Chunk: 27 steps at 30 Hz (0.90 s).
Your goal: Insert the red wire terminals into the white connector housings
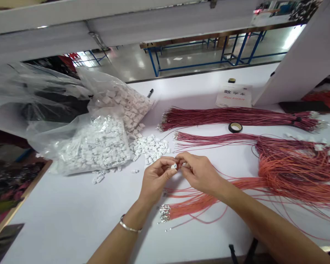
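In the middle of the table my left hand [156, 176] pinches a small white plastic connector housing [174, 166] between thumb and fingers. Right against it, my right hand [199, 172] is closed on a thin wire whose end is mostly hidden by the fingers. A red wire [217, 170] trails out to the right from behind that hand. Below both hands lies a bundle of orange wires [187, 209] with shiny metal terminals [164, 213] at its left end. Loose white connector housings [152, 146] are heaped just beyond my left hand.
Clear plastic bags of white housings [96, 146] and pinkish square parts [123, 106] stand at left. Dark red wire bundles [209, 119], a black tape roll [235, 127] and a tangle of orange wires [288, 172] lie at right. A marker [150, 93] and a booklet [233, 96] are behind.
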{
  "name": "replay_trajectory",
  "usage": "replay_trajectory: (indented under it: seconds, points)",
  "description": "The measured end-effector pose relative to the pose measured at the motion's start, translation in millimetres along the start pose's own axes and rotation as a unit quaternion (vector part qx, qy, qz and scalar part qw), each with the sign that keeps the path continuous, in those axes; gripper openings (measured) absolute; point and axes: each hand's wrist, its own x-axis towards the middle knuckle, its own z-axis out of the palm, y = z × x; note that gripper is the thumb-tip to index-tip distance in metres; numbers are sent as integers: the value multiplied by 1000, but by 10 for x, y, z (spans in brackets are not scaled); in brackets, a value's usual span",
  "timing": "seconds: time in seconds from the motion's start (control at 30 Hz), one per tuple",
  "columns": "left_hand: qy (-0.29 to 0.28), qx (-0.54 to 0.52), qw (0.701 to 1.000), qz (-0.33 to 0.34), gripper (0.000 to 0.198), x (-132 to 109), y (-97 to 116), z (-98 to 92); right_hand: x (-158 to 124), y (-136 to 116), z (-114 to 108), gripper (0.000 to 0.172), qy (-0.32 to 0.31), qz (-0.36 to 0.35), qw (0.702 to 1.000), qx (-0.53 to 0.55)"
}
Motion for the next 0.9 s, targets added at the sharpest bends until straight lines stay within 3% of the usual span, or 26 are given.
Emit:
replay_trajectory:
  seconds: [0.13, 0.27, 0.5, 0.9]
  points:
    - [4, 43, 999, -29, 15, -29, -15, 21, -105, 131, -87, 10, 52, -27, 998, 3]
    - [15, 136, 989, -59, 19, -43, -39, 36, -257, 287, -163, 15, 80, -44, 996, -9]
    - [10, 270, 963, 9, 15, -49, -89, 40, -348, 339, -43, 13, 59, 5, 998, 14]
    - [-45, 108, 984, -133, 25, -64, 29, 109, -373, 316, -16, 13, 120, -78, 990, -13]
